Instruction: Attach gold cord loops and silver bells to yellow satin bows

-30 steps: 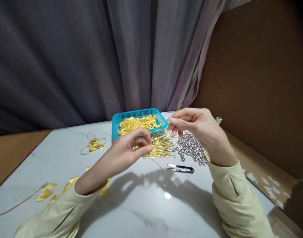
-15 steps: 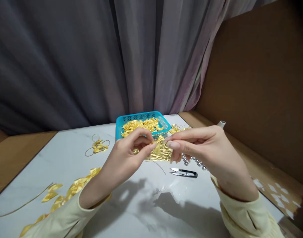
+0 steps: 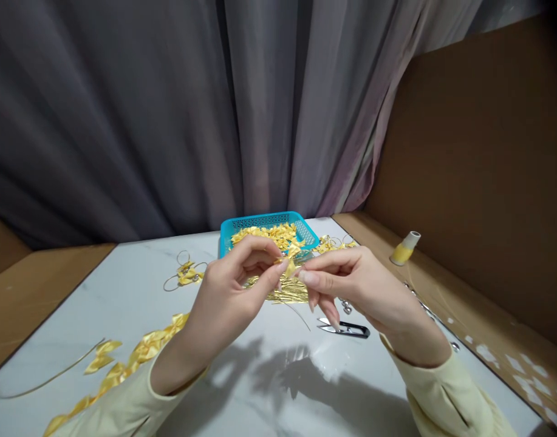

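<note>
My left hand (image 3: 235,291) and my right hand (image 3: 351,288) meet above the white table (image 3: 260,376), fingertips pinched together on a small yellow ribbon bow (image 3: 290,266). A thin wire hangs down from the bow toward the table. Just behind my fingers lies a pile of gold wire pieces (image 3: 287,291). A blue basket (image 3: 228,229) full of yellow bows stands further back. Small thread snips (image 3: 346,329) lie under my right hand, with a few silver beads (image 3: 346,306) beside them.
A chain of yellow bows (image 3: 136,355) runs along the table's left front. A finished bow with wire loops (image 3: 187,274) lies at the back left. A yellow thread spool (image 3: 404,249) stands on the wooden ledge at right. Grey curtain behind, brown board on the right.
My right hand came down and left from above the beads to meet my left hand at the bow. The view has shifted, and the thread spool now shows fully.
</note>
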Demonstrator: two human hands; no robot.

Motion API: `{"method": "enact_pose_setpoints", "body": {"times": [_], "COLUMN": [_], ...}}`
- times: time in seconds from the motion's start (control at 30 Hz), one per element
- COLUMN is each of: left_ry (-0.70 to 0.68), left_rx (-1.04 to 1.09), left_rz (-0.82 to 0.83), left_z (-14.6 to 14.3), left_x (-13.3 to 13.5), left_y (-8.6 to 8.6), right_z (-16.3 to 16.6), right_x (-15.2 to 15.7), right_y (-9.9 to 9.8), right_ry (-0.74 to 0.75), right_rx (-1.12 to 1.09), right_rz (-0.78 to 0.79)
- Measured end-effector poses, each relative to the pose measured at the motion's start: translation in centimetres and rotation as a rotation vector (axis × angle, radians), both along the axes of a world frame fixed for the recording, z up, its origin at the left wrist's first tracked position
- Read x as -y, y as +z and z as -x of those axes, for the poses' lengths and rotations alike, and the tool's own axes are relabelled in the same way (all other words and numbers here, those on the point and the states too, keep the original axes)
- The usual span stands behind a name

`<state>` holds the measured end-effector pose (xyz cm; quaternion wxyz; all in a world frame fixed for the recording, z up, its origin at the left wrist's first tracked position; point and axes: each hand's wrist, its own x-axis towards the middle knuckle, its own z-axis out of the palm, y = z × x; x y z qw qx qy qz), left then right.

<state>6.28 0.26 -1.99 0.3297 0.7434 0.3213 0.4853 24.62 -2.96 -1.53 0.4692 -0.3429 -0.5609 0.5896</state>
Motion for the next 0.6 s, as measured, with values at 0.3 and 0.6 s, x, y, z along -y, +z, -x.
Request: {"method": "enact_pose_setpoints", "body": {"times": [0.3,0.6], "left_ry": [0.064,0.086], "left_rx": [0.031,0.013], "left_rz": [-0.002,0.006], "left_z": [-0.1,0.0], "left_x": [0.2,0.4], "left_y": [0.2,0.4], "right_z": [-0.2,-1.1], "right_x": [0.3,0.6], "right_y": [-0.1,0.7], "right_ry": [0.107,-0.048], "right_rx": [-0.071,0.042], "right_rz": [-0.015,-0.064]}}
